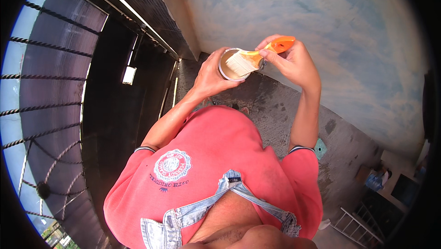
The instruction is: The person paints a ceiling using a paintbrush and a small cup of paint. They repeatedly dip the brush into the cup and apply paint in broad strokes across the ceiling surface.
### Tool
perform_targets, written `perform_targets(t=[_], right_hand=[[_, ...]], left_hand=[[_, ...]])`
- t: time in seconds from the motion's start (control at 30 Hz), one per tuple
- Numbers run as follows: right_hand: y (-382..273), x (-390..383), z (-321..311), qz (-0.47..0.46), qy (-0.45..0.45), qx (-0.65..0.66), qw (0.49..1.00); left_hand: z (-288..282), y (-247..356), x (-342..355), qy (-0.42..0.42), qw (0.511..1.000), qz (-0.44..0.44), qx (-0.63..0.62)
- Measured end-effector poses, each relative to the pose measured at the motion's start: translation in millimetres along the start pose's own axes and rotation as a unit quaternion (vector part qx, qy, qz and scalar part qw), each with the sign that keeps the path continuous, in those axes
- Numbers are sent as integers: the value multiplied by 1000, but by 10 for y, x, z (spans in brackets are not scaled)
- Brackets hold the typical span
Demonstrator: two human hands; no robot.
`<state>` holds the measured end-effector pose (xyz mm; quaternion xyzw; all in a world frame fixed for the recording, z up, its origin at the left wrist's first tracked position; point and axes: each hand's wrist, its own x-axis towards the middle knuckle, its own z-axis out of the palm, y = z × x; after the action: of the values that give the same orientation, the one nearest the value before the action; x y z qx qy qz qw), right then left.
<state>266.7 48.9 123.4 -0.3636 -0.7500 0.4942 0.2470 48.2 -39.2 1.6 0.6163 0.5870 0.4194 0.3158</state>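
Note:
My left hand (212, 75) is wrapped round a small round paint can (222, 68), held up in front of my chest. Pale paint coats the inside of the can. With the fingers of my right hand (294, 65) I grip a paintbrush (281, 44) by its orange handle. The brush slants down to the left, and its wide, pale bristles (240, 65) lie over the mouth of the can. Whether the bristle tips touch the paint I cannot tell.
Ahead and to the right rises a wall (321, 23) painted in blue and cream patches. A dark metal gate (119, 88) with twisted bars (46, 77) stands on my left. The grey floor (275, 102) is stained. A metal ladder (356, 223) and a bluish plastic container (374, 182) are at the lower right.

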Motion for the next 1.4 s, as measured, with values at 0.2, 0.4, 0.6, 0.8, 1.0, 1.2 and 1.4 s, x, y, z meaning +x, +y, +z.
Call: perform_targets(t=[0.2,0.4,0.6,0.8,1.0,1.2,1.4], right_hand=[[-27,207,239,9,-64,15,998],[22,261,289,3,-61,-19,998],[-28,228,175,27,-75,-74,994],[160,86,-51,-57,22,41,997],[300,-55,-252,-72,37,65,995],[563,-170,-336,-68,60,88,992],[726,-345,-326,-77,131,174,973]], left_hand=[[-107,-4,10,-21,999,27,-8],[-89,11,-11,-7,999,34,7],[5,100,-4,6,1000,17,-15],[186,145,13,47,999,0,2],[334,170,27,61,998,-4,-13],[414,236,24,74,996,-21,-38],[400,258,84,65,997,-8,-32]])
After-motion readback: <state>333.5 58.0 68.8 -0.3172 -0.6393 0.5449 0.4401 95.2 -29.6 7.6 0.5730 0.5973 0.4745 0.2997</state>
